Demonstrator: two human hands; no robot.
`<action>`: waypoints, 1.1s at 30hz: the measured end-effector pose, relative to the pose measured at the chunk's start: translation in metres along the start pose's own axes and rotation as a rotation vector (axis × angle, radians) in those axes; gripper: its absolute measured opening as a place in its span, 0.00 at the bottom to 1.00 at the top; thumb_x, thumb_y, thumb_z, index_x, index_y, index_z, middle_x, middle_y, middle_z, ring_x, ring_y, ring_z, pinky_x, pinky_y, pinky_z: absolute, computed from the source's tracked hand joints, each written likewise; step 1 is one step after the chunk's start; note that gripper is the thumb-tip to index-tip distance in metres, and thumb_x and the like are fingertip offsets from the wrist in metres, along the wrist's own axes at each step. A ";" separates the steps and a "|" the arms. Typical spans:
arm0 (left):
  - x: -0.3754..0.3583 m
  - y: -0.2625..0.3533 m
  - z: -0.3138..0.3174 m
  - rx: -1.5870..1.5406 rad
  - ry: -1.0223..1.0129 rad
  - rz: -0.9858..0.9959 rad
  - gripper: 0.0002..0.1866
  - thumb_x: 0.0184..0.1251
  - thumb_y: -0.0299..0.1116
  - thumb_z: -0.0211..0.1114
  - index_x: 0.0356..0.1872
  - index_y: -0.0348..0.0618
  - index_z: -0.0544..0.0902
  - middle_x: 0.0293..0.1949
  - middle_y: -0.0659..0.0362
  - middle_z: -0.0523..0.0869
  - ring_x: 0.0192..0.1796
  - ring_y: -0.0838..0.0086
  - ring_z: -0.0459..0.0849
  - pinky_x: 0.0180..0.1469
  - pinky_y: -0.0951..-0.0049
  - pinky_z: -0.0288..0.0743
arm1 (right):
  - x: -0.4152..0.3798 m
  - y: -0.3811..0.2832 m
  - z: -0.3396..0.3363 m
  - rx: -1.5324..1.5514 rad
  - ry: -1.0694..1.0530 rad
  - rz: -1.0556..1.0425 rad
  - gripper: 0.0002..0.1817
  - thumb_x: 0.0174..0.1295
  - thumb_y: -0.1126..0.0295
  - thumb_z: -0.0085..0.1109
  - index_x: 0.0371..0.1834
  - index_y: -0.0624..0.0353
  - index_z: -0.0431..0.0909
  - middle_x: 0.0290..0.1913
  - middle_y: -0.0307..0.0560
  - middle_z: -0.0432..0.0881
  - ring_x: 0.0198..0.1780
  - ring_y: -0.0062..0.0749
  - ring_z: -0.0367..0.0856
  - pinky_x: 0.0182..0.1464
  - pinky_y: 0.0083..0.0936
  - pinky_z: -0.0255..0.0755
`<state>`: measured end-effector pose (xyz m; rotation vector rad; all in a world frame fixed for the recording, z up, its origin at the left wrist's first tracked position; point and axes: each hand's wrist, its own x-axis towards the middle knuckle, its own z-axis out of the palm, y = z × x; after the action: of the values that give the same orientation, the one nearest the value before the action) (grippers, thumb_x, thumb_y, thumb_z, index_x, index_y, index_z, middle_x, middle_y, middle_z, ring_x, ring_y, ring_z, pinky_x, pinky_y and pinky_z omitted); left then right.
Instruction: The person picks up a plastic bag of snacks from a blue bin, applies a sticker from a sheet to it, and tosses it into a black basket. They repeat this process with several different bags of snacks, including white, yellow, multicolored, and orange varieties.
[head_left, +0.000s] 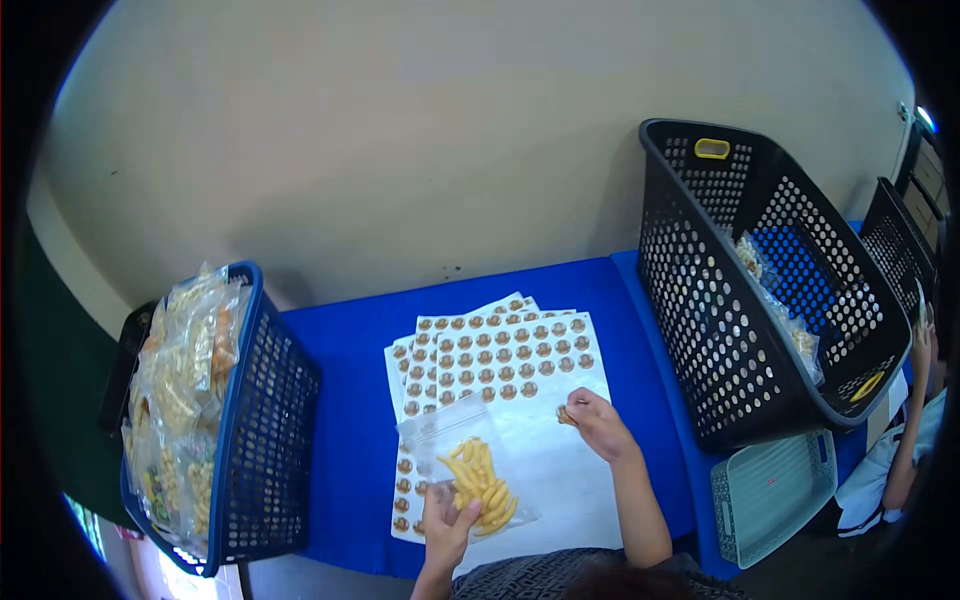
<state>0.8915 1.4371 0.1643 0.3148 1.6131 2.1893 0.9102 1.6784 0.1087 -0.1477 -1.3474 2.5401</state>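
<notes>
My left hand [447,528] grips the lower left side of a clear zip bag [507,455] of yellow, finger-shaped snacks [482,480]. The bag lies tilted over the sheets, its zip end toward the upper left. To the right, my right hand [597,424] pinches a small round brown sticker [567,414] between thumb and fingertips. Beneath both hands is a sticker sheet [560,480], with rows of round brown stickers on its upper part and bare white backing below. More sticker sheets [425,340] are fanned out under it.
A blue basket [265,440] heaped with bagged snacks [185,370] stands at the left. At the right is a tall black basket [700,300] with a few bags [795,330] inside. A grey-green tray [740,510] sits below it. Another person's arm [905,440] shows at the far right.
</notes>
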 end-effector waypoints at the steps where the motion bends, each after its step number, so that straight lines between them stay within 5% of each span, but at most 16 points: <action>1: -0.001 0.000 -0.001 0.037 -0.025 -0.022 0.19 0.52 0.18 0.53 0.43 0.36 0.56 0.45 0.47 0.68 0.45 0.68 0.73 0.45 0.72 0.70 | -0.013 -0.014 0.017 0.005 -0.009 0.019 0.04 0.54 0.72 0.50 0.29 0.59 0.66 0.30 0.37 0.71 0.38 0.20 0.69 0.43 0.18 0.61; 4: -0.006 0.002 0.001 0.026 -0.088 -0.055 0.20 0.51 0.16 0.53 0.43 0.37 0.56 0.45 0.46 0.68 0.46 0.68 0.72 0.44 0.72 0.71 | -0.045 -0.045 0.067 -0.357 -0.026 -0.160 0.10 0.46 0.81 0.56 0.29 0.61 0.65 0.28 0.38 0.71 0.32 0.19 0.71 0.35 0.16 0.67; 7: -0.011 0.010 0.013 0.023 -0.185 -0.071 0.23 0.51 0.17 0.53 0.47 0.38 0.53 0.46 0.45 0.68 0.46 0.69 0.72 0.44 0.72 0.72 | -0.063 -0.052 0.096 -0.756 -0.175 -0.416 0.11 0.44 0.74 0.60 0.32 0.58 0.70 0.28 0.37 0.73 0.32 0.21 0.70 0.42 0.22 0.57; 10: -0.016 0.009 0.017 0.137 -0.247 -0.011 0.28 0.52 0.19 0.54 0.51 0.38 0.49 0.46 0.45 0.68 0.48 0.69 0.70 0.45 0.74 0.70 | -0.066 -0.042 0.111 -1.015 -0.231 -0.457 0.12 0.47 0.66 0.58 0.34 0.56 0.72 0.27 0.37 0.73 0.31 0.20 0.70 0.47 0.26 0.47; 26: -0.019 0.017 0.017 0.229 -0.237 0.059 0.30 0.46 0.22 0.62 0.49 0.33 0.54 0.43 0.44 0.69 0.46 0.68 0.72 0.47 0.72 0.68 | -0.072 -0.036 0.114 -0.952 -0.222 -0.449 0.11 0.43 0.71 0.60 0.31 0.57 0.71 0.25 0.37 0.72 0.28 0.23 0.68 0.42 0.21 0.53; 33: -0.018 0.014 0.014 0.188 -0.215 0.044 0.31 0.46 0.22 0.62 0.49 0.33 0.53 0.43 0.44 0.70 0.45 0.69 0.73 0.46 0.73 0.69 | -0.072 -0.036 0.114 -0.980 -0.264 -0.335 0.12 0.44 0.70 0.60 0.32 0.57 0.69 0.28 0.37 0.72 0.35 0.24 0.67 0.43 0.22 0.52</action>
<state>0.9109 1.4380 0.1826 0.6224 1.7053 1.9605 0.9616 1.5873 0.2005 0.2252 -2.3647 1.4825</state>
